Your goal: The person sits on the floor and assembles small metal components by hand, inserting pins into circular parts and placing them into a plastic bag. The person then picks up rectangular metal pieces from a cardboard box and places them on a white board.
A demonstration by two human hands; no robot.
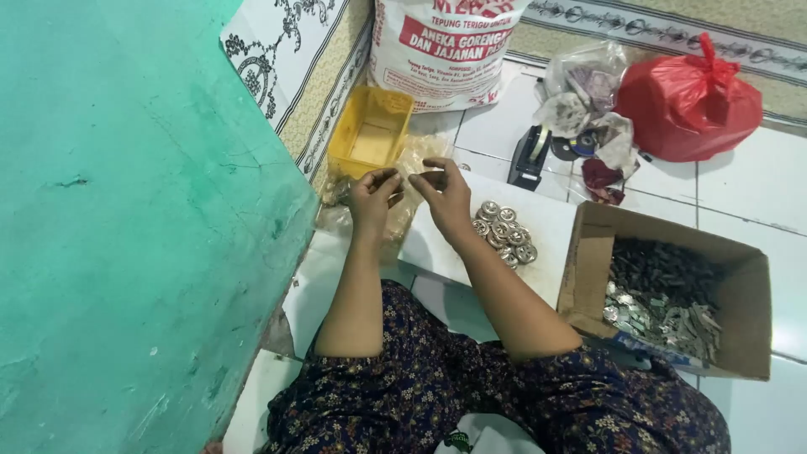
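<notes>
My left hand (374, 195) and my right hand (444, 195) are raised close together above a white board (437, 248), fingertips pinched toward each other. Something small seems pinched between the fingers, too small to make out. Just right of my right hand lies a pile of several round silver metal pieces (503, 233) on the board. A clear plastic bag (403, 214) lies under and behind my hands. Beyond my left hand stands a yellow plastic tray (370, 134).
A cardboard box (588, 269) with small grey metal parts sits at right. A green wall (126, 227) fills the left. Behind are a white sack (441, 50), a tape dispenser (530, 155), a red plastic bag (689, 105) and crumpled bags (580, 101).
</notes>
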